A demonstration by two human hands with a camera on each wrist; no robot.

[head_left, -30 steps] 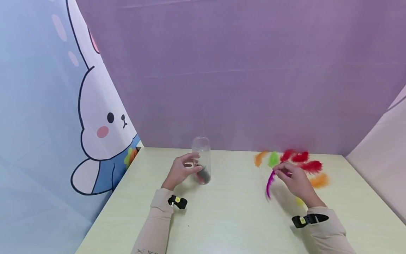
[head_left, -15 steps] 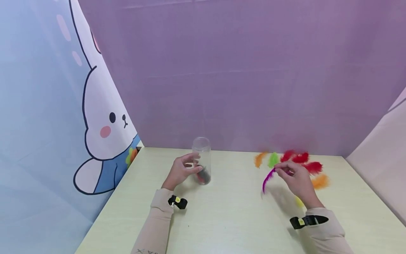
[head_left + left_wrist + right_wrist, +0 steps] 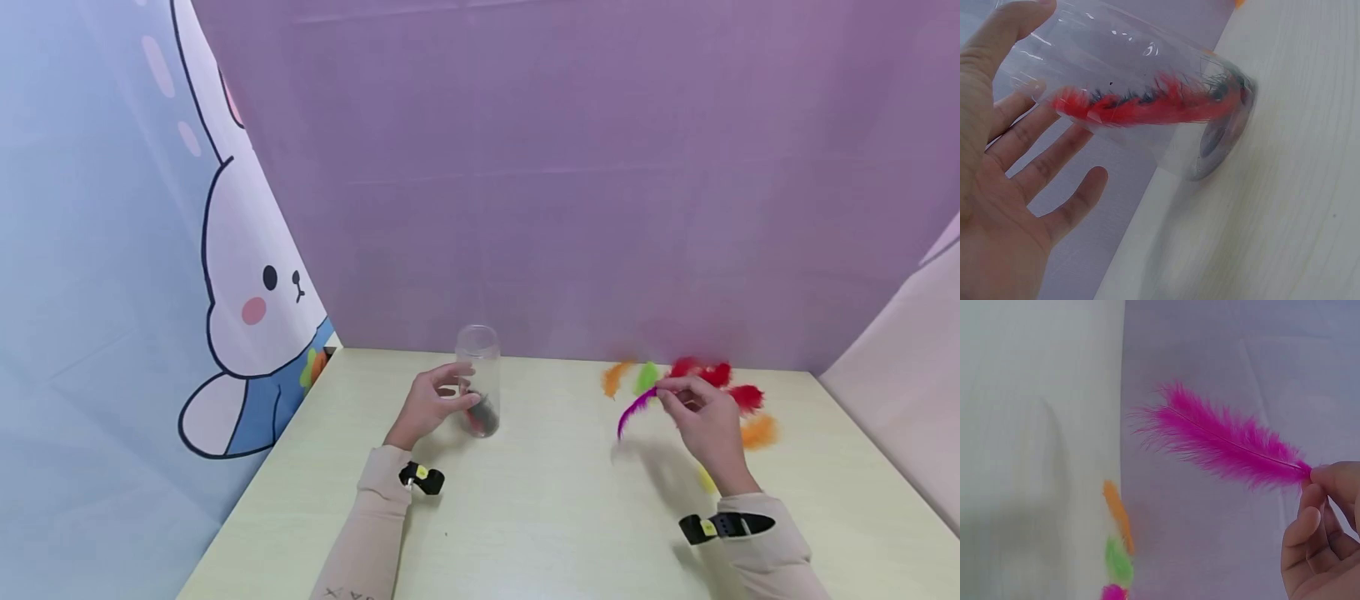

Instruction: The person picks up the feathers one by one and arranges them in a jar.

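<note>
A clear cylindrical jar (image 3: 480,367) stands upright on the table, with red and dark feathers (image 3: 1141,106) inside near its bottom. My left hand (image 3: 431,406) holds it from the left side, thumb in front and fingers behind; in the left wrist view the little finger sticks out away from the glass. On the right, my right hand (image 3: 705,421) pinches a magenta feather (image 3: 1229,440) by its quill end between thumb and forefinger. The feather hangs above the table, its tip pointing left and down.
Around the right hand lie loose feathers: an orange one (image 3: 617,377), a green one (image 3: 646,377), several red ones (image 3: 746,397), another orange one (image 3: 761,431) and a yellow one (image 3: 707,478). A purple cloth (image 3: 555,183) rises behind the table's back edge.
My right hand has risen slightly with the magenta feather, whose tip has swung left and up. The left hand and the jar stay in place.
</note>
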